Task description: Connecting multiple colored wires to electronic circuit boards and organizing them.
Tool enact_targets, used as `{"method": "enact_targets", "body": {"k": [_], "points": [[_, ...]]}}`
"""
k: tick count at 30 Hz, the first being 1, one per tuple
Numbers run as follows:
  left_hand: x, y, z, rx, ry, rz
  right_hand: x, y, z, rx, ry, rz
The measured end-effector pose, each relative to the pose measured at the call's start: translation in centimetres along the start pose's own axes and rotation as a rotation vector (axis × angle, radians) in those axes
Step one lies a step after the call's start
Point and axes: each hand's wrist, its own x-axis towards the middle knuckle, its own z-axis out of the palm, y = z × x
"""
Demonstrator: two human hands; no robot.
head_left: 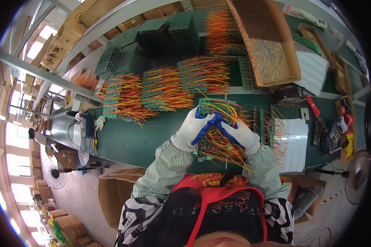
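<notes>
Both my hands wear white gloves with blue palms and come together at the middle of the bench. My left hand (193, 128) grips the left edge of a green circuit board (210, 101) with red and yellow wires (233, 110) fixed to it. My right hand (242, 135) is closed at the lower right of the same board, its thumb close to the left one among the wires. Some fingertips are hidden beneath the board. Below my hands lies a pile of wired circuit boards (218, 149), partly covered by them.
Wired boards (163, 91) stand in rows beyond my hands, with tall stacks of bare green boards (121, 55) behind. A cardboard tray (290, 61) of thin pieces sits at the back right. White sheets (293, 142), a red-handled tool (312, 106) and a black fan (290, 94) lie to the right.
</notes>
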Motion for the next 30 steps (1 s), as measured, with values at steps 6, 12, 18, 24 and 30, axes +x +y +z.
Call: {"method": "enact_targets", "body": {"k": [6,12,18,24,30], "points": [[2.4,-3.9,0.9,0.444,0.469,0.214,0.3,-0.9,2.0,-0.911,0.286,-0.116],[3.2,-4.6,0.0,0.42,0.435,0.295,1.2,-1.7,1.8,-0.902,0.279,-0.09],[1.2,-1.1,-0.9,-0.067,-0.06,0.099,0.6,-0.3,-1.0,-0.418,-0.077,-0.129],[1.1,-1.8,-1.4,-0.033,0.207,0.06,0.8,-0.4,-2.4,-0.094,0.051,-0.007],[1.2,-1.8,-0.3,0.038,0.238,-0.02,0.5,-1.8,-1.6,-0.589,0.152,-0.31]]}}
